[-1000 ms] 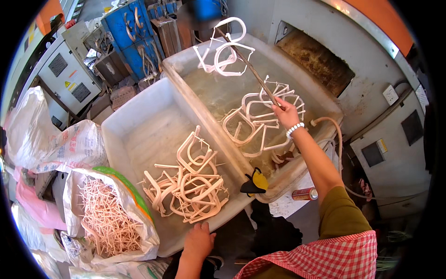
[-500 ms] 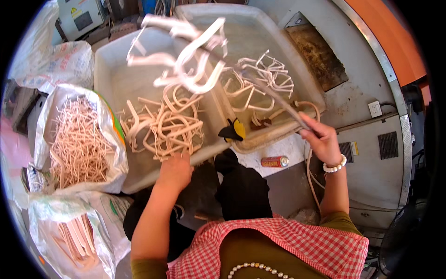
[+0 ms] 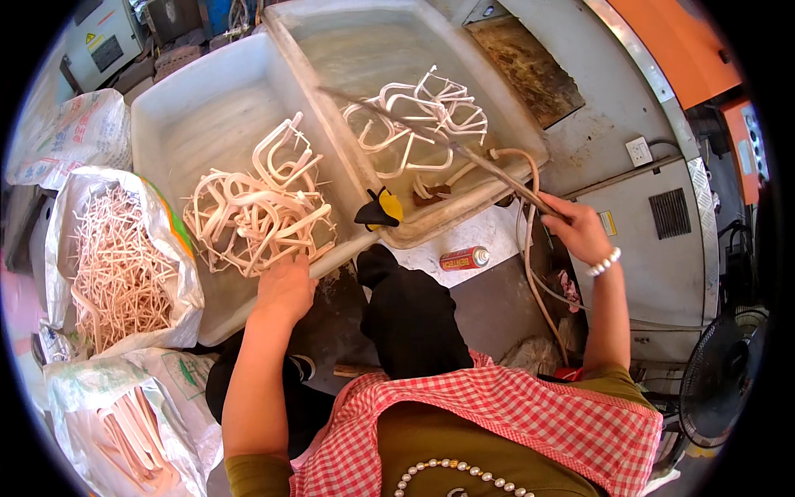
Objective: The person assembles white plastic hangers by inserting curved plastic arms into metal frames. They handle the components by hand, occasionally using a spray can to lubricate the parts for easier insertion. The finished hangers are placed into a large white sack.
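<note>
My right hand [image 3: 580, 230] is closed round the near end of a long, thin metal rod [image 3: 489, 166]. The rod slants up and left over the right-hand tub, its far tip bare. My left hand [image 3: 287, 288] is closed at the near edge of a tangled pile of pale pink, bent plastic-looking pieces [image 3: 257, 211]; its fingertips are hidden. That pile lies in the left white tub [image 3: 199, 99]. In the right tub [image 3: 290, 41], under the rod, sits a smaller cluster of similar bent pieces [image 3: 426, 112] in shallow liquid.
Left of the tubs stands a sack [image 3: 195, 302] of thin pale sticks, with another sack [image 3: 74, 398] of longer strips nearer me. A black-and-yellow object [image 3: 381, 209] rests on the tub rims. A red can [image 3: 464, 258], a hose [image 3: 534, 265] and a fan [image 3: 722, 377] are nearby.
Blurred pieces that hung in the air round the rod now lie on the left tub's pile, which is larger. The rod has come free of them. The whole view has shifted slightly.
</note>
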Motion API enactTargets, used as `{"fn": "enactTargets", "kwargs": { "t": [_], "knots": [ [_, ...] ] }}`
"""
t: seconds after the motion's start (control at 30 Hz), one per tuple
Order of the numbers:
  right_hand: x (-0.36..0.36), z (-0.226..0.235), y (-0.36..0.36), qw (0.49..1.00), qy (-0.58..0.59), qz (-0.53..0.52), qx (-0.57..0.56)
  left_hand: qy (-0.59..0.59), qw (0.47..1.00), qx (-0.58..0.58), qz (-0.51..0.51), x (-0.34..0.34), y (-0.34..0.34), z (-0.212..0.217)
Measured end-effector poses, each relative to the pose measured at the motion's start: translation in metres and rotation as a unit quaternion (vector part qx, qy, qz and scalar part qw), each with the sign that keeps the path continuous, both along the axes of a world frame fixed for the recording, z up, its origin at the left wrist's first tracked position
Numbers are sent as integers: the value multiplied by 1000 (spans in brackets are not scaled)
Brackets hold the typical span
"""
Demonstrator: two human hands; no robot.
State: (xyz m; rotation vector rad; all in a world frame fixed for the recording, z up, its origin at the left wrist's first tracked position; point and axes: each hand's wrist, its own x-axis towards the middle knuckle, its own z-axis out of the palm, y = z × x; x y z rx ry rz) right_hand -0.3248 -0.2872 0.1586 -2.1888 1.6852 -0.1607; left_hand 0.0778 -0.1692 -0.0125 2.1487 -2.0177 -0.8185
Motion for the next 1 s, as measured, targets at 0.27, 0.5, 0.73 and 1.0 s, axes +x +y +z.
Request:
{"fn": "enactTargets", "kwargs": {
  "t": [0.27,0.5,0.73,1.0],
  "knots": [
    [16,-86,-51,936,334,51,-103,-9,999,41,4,3,1,0],
    [76,-82,-101,898,380,187,-117,-16,1000,24,5,10,1,-6],
    [20,-189,-134,991,115,65,7,-16,1000,27,-1,8,-4,-7],
    [-3,-198,-58,918,-292,-176,204,-29,999,40,-6,8,-3,-5]
  ]
}}
